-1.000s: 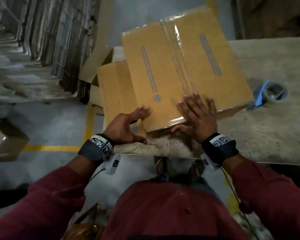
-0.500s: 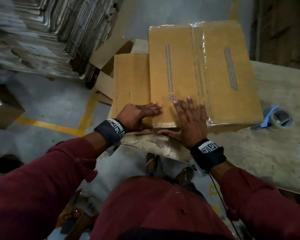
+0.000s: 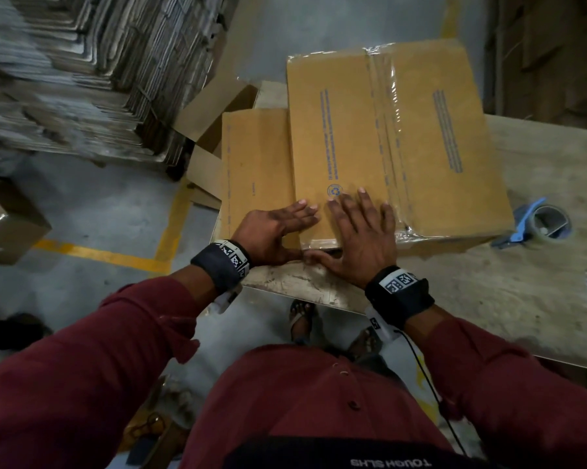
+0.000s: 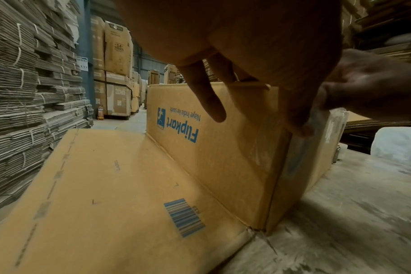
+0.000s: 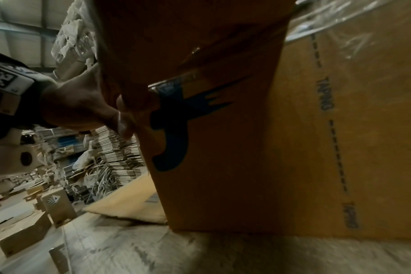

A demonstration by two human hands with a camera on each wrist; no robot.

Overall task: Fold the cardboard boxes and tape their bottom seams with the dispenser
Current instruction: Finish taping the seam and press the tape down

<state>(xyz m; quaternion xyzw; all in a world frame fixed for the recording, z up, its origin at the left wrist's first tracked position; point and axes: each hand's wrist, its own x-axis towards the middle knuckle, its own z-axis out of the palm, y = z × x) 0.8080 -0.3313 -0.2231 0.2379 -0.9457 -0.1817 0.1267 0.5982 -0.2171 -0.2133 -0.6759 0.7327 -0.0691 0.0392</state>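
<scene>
Both hands lay flat, fingers straight, on the near end of the box (image 3: pixel 397 140): the left hand (image 3: pixel 268 231) at its near left corner, the right hand (image 3: pixel 360 242) beside the tape (image 3: pixel 383 130). The box stood bottom-up on the table (image 3: pixel 539 282), its seam taped end to end. This one looked finished, apart from smoothing. The dispenser (image 3: pixel 535 225) lay idle, right of the box.
</scene>
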